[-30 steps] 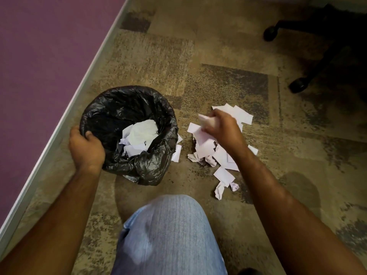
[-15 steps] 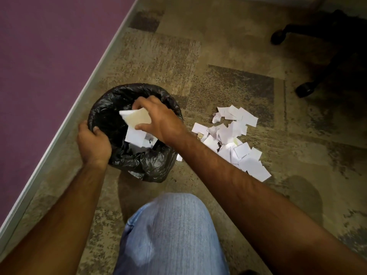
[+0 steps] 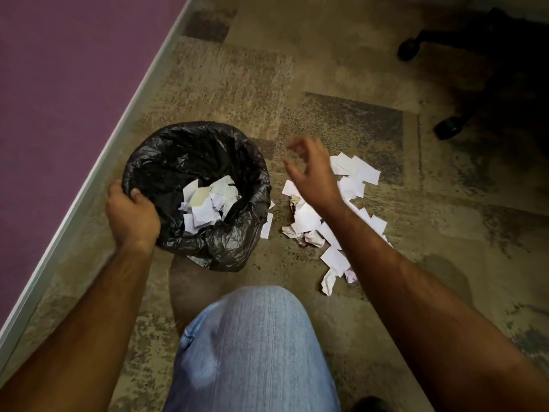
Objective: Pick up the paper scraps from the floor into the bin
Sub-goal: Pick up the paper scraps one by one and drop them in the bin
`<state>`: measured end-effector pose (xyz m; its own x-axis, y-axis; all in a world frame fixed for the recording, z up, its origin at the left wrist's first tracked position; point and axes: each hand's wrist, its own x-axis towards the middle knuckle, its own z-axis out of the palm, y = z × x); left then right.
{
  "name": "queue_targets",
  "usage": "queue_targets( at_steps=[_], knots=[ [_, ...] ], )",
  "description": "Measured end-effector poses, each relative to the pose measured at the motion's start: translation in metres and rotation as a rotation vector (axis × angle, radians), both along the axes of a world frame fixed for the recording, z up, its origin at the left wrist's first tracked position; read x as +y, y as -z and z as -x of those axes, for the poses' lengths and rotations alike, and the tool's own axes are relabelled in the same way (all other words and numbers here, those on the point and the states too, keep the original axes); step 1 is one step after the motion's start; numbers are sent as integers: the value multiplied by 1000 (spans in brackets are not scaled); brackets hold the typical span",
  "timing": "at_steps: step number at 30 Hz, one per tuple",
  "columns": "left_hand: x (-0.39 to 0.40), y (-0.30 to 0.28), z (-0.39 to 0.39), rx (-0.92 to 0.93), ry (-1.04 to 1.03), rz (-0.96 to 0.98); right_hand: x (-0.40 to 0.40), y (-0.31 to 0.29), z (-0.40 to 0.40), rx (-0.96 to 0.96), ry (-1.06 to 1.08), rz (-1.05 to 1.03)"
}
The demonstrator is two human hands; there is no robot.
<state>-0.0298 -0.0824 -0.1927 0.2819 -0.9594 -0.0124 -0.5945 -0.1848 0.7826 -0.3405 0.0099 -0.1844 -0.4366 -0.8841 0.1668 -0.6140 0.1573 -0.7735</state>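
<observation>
A round bin lined with a black plastic bag point(image 3: 237, 162) stands on the carpet and holds several white paper scraps point(image 3: 208, 203). My left hand point(image 3: 132, 214) grips the bin's near-left rim. A pile of white paper scraps point(image 3: 353, 179) lies on the floor just right of the bin, with a few crumpled ones point(image 3: 307, 236) nearer me. My right hand point(image 3: 312, 171) hovers between the bin and the pile, fingers spread and curled, holding nothing. My forearm hides part of the pile.
My knee in blue jeans point(image 3: 252, 346) is in the foreground. A purple wall with a pale skirting strip point(image 3: 89, 185) runs along the left. Black office chair legs with castors point(image 3: 448, 129) stand at the back right. Patterned carpet point(image 3: 341, 120) surrounds everything.
My right hand carried a paper scrap from the pile over the bin, let it go inside, and has swung back right toward the pile with nothing in it. My left hand stayed on the rim.
</observation>
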Motion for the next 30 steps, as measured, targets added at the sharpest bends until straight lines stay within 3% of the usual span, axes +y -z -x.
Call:
queue_targets(
  at_steps=[4,8,12,17,20,27,30],
  knots=[
    [-2,2,-1,-4,-1,-1,33,46,52,15,117,-294],
    [-3,6,-3,4,7,5,67,86,81,103,120,-697],
    [-4,8,-4,-11,3,5,85,113,76,23,47,-940],
    [-5,10,-4,-24,-2,9,91,138,43,21,-156,-1053],
    [-5,10,-5,-22,-6,11,93,144,19,137,-262,-1073],
    [-6,12,-6,-28,3,25,110,144,-9,434,-356,-958],
    [-7,13,-7,-27,2,27,115,152,-4,397,-383,-922]
  ],
)
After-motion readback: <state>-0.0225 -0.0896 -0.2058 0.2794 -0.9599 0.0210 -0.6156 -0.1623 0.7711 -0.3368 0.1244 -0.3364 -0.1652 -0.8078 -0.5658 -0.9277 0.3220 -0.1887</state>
